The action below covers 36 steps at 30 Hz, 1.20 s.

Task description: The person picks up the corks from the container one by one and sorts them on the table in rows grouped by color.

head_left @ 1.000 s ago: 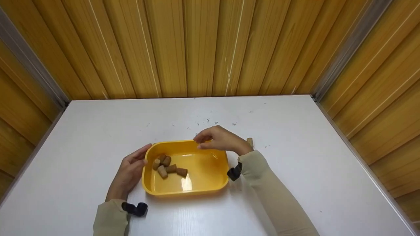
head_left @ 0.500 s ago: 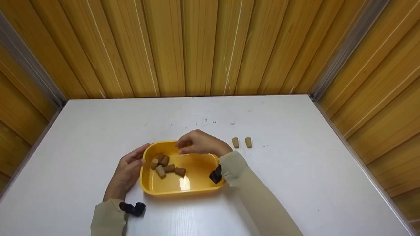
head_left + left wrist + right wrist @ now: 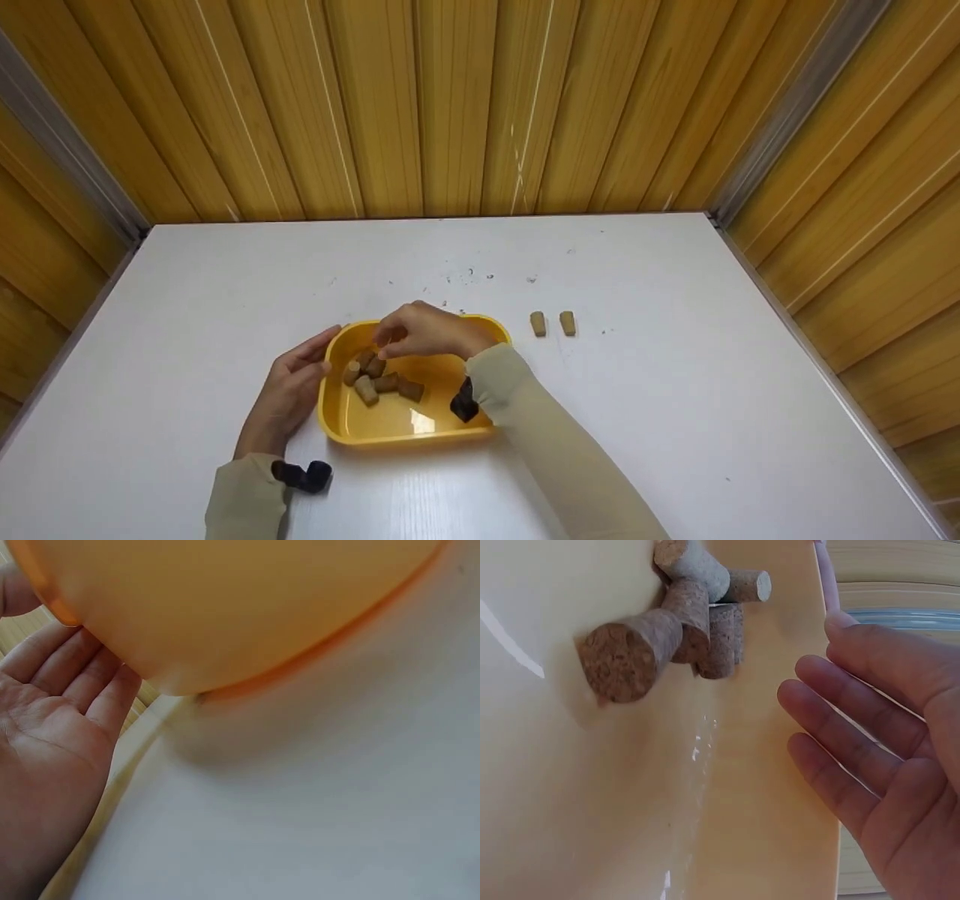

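A yellow plastic tub (image 3: pixel 375 441) stands on the white table, with several brown cork stoppers (image 3: pixel 411 390) clustered in its left part. My left hand (image 3: pixel 289 390) rests against the tub's left side, thumb at the rim and fingers along the outer wall; the left wrist view shows the fingers (image 3: pixel 79 671) against that wall. Over the tub's back left part is my right hand (image 3: pixel 427 330), close to the corks. In the right wrist view its fingers (image 3: pixel 840 716) are loosely extended with nothing between them, near the corks (image 3: pixel 634 656).
Two lighter corks (image 3: pixel 568 323) lie side by side on the table (image 3: pixel 675 360), right of the tub and behind the right forearm. Yellow wood-look panels (image 3: pixel 457 112) rise behind the table and at both sides. Small dark marks dot the table behind the tub.
My right hand has moved left, from the tub's back right part to near the corks inside it, uncovering both corks on the table. The left hand has stayed at the tub's side.
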Motion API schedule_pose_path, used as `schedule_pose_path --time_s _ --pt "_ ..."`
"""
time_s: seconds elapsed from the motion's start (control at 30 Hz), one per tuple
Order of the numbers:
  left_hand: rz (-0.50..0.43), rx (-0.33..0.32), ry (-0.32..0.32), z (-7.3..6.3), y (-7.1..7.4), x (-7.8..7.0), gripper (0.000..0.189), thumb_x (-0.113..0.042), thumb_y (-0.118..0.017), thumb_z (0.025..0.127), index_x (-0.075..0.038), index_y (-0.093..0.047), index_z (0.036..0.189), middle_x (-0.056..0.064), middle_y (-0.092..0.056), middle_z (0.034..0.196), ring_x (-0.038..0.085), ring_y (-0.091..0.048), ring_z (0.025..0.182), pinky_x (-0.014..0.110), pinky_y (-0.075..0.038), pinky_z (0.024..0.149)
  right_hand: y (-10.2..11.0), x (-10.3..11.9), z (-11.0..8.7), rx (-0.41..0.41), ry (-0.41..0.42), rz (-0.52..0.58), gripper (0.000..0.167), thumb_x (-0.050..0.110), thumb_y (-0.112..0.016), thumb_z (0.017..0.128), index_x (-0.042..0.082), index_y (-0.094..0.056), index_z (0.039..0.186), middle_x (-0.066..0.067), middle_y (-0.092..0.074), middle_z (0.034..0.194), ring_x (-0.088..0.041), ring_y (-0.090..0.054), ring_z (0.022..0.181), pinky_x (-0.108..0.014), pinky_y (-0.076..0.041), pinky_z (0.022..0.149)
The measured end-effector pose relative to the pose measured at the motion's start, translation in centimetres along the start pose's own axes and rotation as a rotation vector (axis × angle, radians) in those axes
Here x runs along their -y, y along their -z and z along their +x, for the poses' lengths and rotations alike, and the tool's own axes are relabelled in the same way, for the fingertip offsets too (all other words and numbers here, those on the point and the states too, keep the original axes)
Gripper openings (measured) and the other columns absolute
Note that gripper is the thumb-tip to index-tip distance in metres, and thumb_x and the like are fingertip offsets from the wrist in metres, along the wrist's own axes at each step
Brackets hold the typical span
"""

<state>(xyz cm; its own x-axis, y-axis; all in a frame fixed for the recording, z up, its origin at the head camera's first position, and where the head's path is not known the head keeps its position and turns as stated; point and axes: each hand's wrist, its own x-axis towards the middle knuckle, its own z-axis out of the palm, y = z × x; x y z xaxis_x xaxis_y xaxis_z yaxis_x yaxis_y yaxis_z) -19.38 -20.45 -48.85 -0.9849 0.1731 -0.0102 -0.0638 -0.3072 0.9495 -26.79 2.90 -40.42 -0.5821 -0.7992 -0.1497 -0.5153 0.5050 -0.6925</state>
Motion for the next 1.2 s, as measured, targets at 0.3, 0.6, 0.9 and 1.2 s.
schedule_pose_path --time_s 0.3,0.6,0.9,1.2 --pt "-0.022 0.005 -0.002 0.0 0.0 0.0 0.058 0.006 -0.047 0.09 0.008 -0.031 0.145 -0.006 -0.061 0.131 0.006 -0.053 0.125 0.02 -0.043 0.104 -1.5 0.0 1.2 0.009 -0.049 0.055 0.027 0.019 -0.067 0.089 0.011 -0.07 0.114 0.001 -0.072 0.105 -0.007 -0.065 0.089 -0.015 -0.053 0.081" --pt "-0.031 0.009 0.007 0.1 0.0 0.2 0.057 0.004 -0.048 0.091 0.005 -0.033 0.145 -0.006 -0.06 0.132 0.006 -0.052 0.127 0.02 -0.042 0.105 -2.9 0.7 2.0 0.041 -0.012 0.064 0.021 0.018 -0.066 0.09 0.012 -0.073 0.109 0.006 -0.072 0.101 -0.003 -0.063 0.091 -0.013 -0.051 0.085" --pt "-0.032 -0.007 0.016 0.1 -0.1 0.3 0.056 0.004 -0.049 0.091 0.004 -0.035 0.145 -0.006 -0.061 0.131 0.007 -0.052 0.127 0.021 -0.043 0.105 -3.5 0.8 2.5 0.027 0.006 0.047 0.021 0.015 -0.068 0.088 0.01 -0.073 0.108 0.006 -0.072 0.095 -0.003 -0.062 0.083 -0.012 -0.051 0.079" --pt "0.006 0.009 -0.003 0.0 0.0 0.2 0.057 0.004 -0.047 0.09 0.004 -0.034 0.146 -0.008 -0.059 0.133 0.006 -0.051 0.128 0.021 -0.042 0.105 -3.9 0.7 2.7 0.022 0.015 0.148 0.012 0.013 -0.069 0.086 0.01 -0.074 0.097 0.004 -0.07 0.08 -0.006 -0.062 0.072 -0.014 -0.053 0.072"
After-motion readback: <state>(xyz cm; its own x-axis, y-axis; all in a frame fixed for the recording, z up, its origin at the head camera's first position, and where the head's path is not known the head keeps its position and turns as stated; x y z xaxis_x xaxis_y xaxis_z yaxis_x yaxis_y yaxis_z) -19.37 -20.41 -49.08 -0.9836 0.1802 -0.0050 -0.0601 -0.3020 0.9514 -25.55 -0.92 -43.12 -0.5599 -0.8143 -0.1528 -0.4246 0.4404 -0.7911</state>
